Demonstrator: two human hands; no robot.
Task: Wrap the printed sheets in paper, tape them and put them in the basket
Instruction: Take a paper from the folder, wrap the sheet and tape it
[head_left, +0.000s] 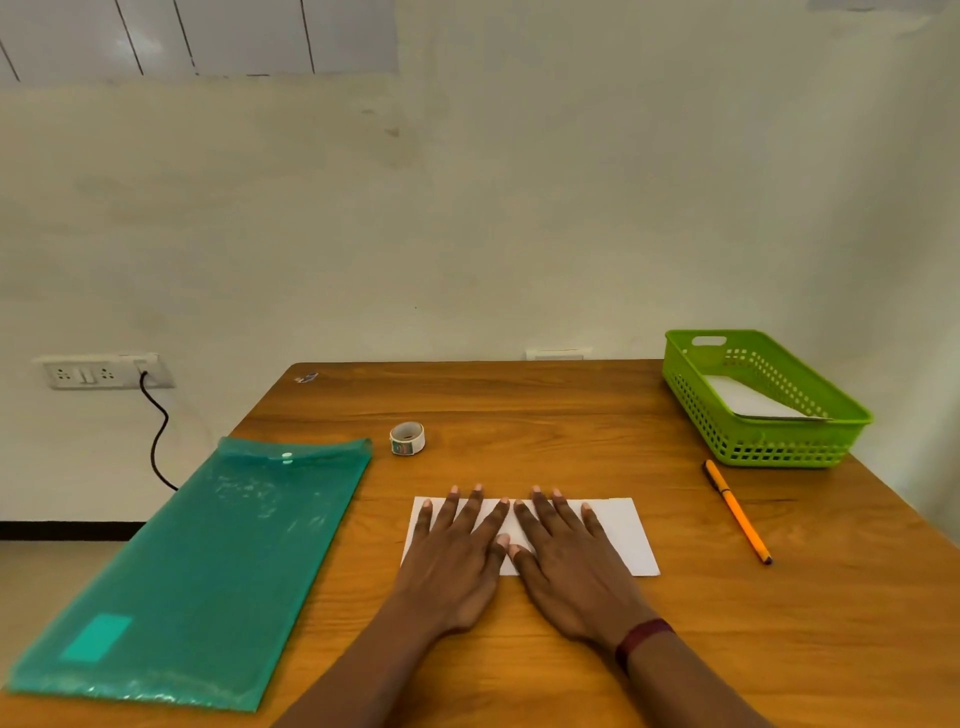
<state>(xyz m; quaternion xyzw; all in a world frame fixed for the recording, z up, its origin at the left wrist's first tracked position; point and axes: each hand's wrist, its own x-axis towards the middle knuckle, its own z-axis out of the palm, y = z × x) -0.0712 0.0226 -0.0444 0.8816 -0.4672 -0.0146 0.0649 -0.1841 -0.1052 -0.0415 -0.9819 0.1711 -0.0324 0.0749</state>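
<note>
Both hands flat at lower centre: left hand (451, 564) and right hand (566, 564) press the folded paper (618, 535), fingers straight. Tape roll (407, 438) just above; green basket (748, 447) upper right.

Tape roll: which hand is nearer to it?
Left. The left hand presses flat on the paper, close below the tape roll in the view; the right hand presses beside it, farther to the right.
</note>
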